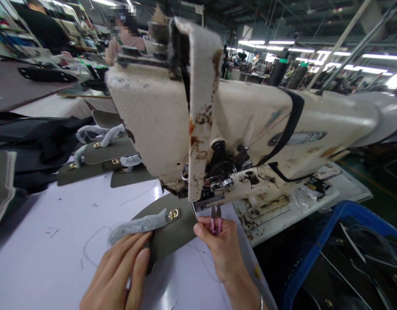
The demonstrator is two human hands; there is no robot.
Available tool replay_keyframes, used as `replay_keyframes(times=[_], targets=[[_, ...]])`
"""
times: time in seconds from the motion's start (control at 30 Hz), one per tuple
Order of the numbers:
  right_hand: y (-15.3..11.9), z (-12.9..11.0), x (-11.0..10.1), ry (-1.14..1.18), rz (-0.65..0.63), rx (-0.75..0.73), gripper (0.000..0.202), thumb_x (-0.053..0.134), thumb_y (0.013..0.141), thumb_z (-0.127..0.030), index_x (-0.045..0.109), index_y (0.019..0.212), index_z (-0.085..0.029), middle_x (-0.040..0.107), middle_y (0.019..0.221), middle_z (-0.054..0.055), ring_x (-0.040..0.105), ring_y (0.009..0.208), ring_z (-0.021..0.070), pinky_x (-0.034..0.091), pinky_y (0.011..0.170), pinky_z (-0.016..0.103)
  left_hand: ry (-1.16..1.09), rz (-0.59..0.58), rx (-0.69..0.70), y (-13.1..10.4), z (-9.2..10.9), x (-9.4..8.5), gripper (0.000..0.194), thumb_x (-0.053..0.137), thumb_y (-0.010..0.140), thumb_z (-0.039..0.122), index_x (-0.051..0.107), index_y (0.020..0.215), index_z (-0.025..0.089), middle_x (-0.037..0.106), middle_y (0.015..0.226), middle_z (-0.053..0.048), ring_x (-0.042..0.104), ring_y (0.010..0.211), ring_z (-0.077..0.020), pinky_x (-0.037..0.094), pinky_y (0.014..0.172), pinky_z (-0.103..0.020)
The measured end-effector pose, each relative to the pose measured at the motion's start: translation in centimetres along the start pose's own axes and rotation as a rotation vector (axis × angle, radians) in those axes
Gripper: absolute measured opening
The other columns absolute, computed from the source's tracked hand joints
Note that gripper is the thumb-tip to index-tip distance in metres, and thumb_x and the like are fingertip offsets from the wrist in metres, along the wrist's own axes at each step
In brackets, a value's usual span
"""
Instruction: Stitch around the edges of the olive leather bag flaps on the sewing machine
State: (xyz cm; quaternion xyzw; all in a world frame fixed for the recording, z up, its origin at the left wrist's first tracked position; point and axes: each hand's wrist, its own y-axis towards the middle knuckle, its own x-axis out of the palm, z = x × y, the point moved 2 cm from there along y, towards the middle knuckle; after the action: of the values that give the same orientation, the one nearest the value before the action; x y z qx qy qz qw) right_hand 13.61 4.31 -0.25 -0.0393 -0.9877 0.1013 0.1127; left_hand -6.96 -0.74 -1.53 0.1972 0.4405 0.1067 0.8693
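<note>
An olive panel with a gold clasp and a plastic-wrapped handle lies on the white work surface, its far edge beneath the sewing machine head. My left hand rests on the panel's left part beside the wrapped handle, fingers extended and fairly flat. Near the panel's right edge, just below the machine's needle area, my right hand is closed around small pink thread snips, blades pointing away from me. The thumb and index finger meet near the panel edge; whether they pinch a thread is too small to tell.
More olive panels with wrapped handles lie at the back left, near dark fabric. A blue crate holding similar pieces stands at the lower right. People are visible in the background. Loose threads lie on the white surface.
</note>
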Motion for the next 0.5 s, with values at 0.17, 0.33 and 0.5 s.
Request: replay_keyframes(times=[0.17,0.33,0.5], targets=[[0.0,0.4,0.3,0.131,-0.038,0.076,0.021,0.077,0.074,-0.030,0.074,0.080,-0.011,0.023,0.057,-0.007,0.014,0.052,0.0053,0.009,0.049,0.024,0.139,-0.192,0.133,6.1,-0.4,1.9,0.062,0.040,0.098,0.043,0.026,0.154,0.021,0.036,0.156,-0.012,0.025,0.147,-0.0324,0.024,0.120,-0.058],[0.0,0.6,0.7,0.200,-0.082,0.118,0.027,0.080,0.072,-0.034,0.064,0.067,-0.012,0.024,0.054,-0.008,0.014,0.050,0.0047,0.009,0.047,0.024,0.220,-0.242,0.261,10.4,2.0,0.9,0.045,0.048,0.093,0.056,0.062,0.121,0.024,0.063,0.122,-0.009,0.044,0.129,-0.0341,0.036,0.107,-0.056],[0.1,0.8,0.7,0.208,-0.041,0.105,0.030,0.082,0.069,-0.037,0.065,0.069,-0.012,0.027,0.054,-0.008,0.015,0.052,0.0054,0.010,0.049,0.024,0.273,-0.273,0.275,11.4,2.5,0.5,0.038,0.047,0.093,0.056,0.069,0.104,0.027,0.068,0.102,-0.006,0.055,0.103,-0.0311,0.044,0.086,-0.048]])
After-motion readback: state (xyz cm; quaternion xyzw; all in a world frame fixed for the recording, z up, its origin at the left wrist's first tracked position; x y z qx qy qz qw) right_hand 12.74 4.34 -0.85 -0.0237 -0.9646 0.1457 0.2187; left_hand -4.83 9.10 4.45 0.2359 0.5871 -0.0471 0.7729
